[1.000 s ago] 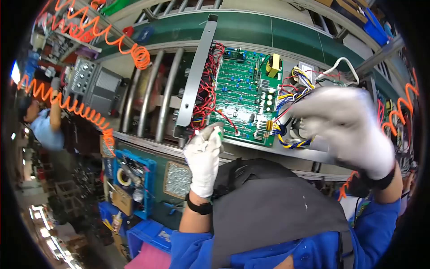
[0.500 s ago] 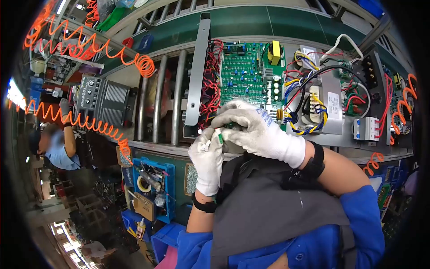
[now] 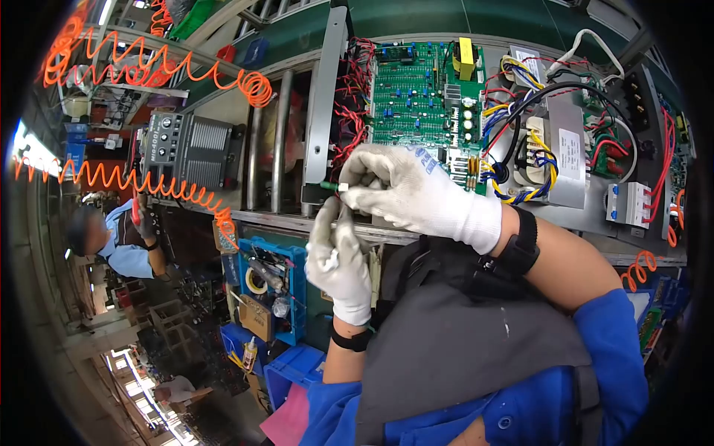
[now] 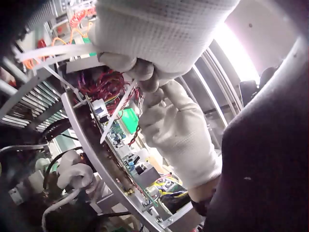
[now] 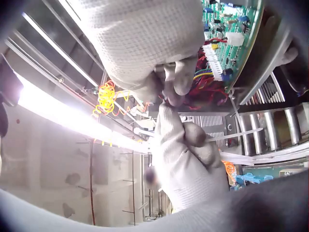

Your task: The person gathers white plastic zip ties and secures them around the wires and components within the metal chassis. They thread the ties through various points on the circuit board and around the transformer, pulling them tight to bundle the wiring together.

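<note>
My gloved right hand (image 3: 420,189) pinches a small green-and-white connector (image 3: 343,188) at its fingertips, near the front corner of the open chassis. Just below it in the head view, my gloved left hand (image 3: 341,267) points its fingers up close to the right fingertips. White plastic strips like cable ties (image 4: 58,50) stick out from the left hand's curled fingers in the left wrist view. Beyond my hands lies a green circuit board (image 3: 409,97), with red wires (image 3: 353,123) bunched along its left side beside a grey metal panel (image 3: 325,111).
A transformer (image 3: 535,152) with blue and yellow wires sits right of the board. Left are metal rollers (image 3: 281,141) and a grey machine (image 3: 190,149). Orange coiled hoses (image 3: 111,167) hang across the left. A blue bin (image 3: 294,297) stands below; another person (image 3: 123,234) works at far left.
My right hand first swept in from the right to meet the left at the green piece. Now that piece is at the right fingertips, and the left hand sits slightly lower.
</note>
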A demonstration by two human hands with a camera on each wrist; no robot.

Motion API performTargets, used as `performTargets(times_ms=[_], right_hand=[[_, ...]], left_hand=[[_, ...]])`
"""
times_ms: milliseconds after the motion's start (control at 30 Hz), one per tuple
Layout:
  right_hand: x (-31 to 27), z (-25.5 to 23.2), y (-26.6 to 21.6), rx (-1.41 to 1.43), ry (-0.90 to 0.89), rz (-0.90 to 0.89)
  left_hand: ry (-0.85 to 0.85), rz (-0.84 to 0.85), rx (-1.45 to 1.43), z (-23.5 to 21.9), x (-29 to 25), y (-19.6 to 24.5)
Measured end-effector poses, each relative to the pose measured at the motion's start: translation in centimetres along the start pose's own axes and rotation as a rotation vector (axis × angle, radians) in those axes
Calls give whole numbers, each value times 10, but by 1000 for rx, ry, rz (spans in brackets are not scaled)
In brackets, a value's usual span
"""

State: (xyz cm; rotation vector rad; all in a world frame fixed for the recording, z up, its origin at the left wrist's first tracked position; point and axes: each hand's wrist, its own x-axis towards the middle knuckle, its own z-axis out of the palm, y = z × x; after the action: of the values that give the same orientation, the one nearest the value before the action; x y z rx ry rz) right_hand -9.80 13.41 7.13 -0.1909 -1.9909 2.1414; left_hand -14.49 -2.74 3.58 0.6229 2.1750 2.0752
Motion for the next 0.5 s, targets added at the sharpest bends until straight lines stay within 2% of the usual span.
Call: performTargets(times_ms=[33,67,100,167,200,267,500], right_hand=[[0,1,-3,28,14,136],[1,3,4,-172,47,29],[0,3,4,-168,46,31],[-1,3,-3,-512,46,22],[0,3,-6,-577,8,27],[3,5,-5,-598,-6,18],[7,5,-10,-541,-4,68]], left_hand=[[45,42,-98,-2,-1,0],[88,9,-149,1,2,12],[71,17,-53,-12,9,5],[21,-35,-4,-9,22,16],[-49,-64,-45,-10,27,15],[-177,-128,-141,-11,36,14],[-187,-184,-119,-3,42,24]])
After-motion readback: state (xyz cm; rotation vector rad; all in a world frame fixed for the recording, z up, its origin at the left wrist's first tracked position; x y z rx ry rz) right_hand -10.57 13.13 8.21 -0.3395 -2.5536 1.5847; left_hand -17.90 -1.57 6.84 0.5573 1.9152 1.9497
